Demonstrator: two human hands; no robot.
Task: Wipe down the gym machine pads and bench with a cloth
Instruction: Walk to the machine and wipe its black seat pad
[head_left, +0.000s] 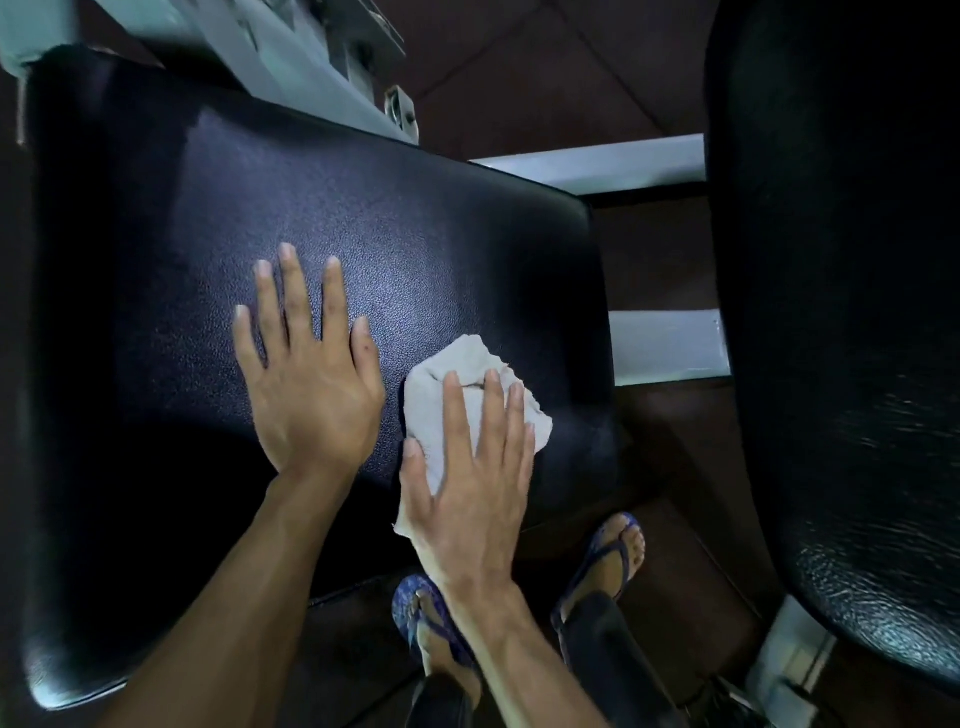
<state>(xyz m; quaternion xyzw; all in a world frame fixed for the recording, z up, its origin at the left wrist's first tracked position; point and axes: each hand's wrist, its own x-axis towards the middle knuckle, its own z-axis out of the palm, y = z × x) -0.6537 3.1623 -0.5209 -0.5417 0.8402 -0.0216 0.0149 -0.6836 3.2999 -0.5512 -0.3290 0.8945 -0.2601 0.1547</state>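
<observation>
The black padded bench (208, 208) has a grained, slightly shiny cover. On it the left hand (311, 389) lies flat, with its fingers (296, 291) spread and the palm down. Just beside its thumb lies a crumpled grey cloth (478, 395), and the right hand (472, 493) presses on it, the fingertips (493, 379) reaching over the cloth's middle. Beyond both sets of fingertips the pad is bare.

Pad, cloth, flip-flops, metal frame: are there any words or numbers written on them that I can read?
None can be read.
Pad: plain black, no label.
Cloth, under the right hand: plain grey.
Left hand: flat on the pad, covers no text that shows.
Flip-flops: blue pattern, no letters.
Frame: bare pale metal.
</observation>
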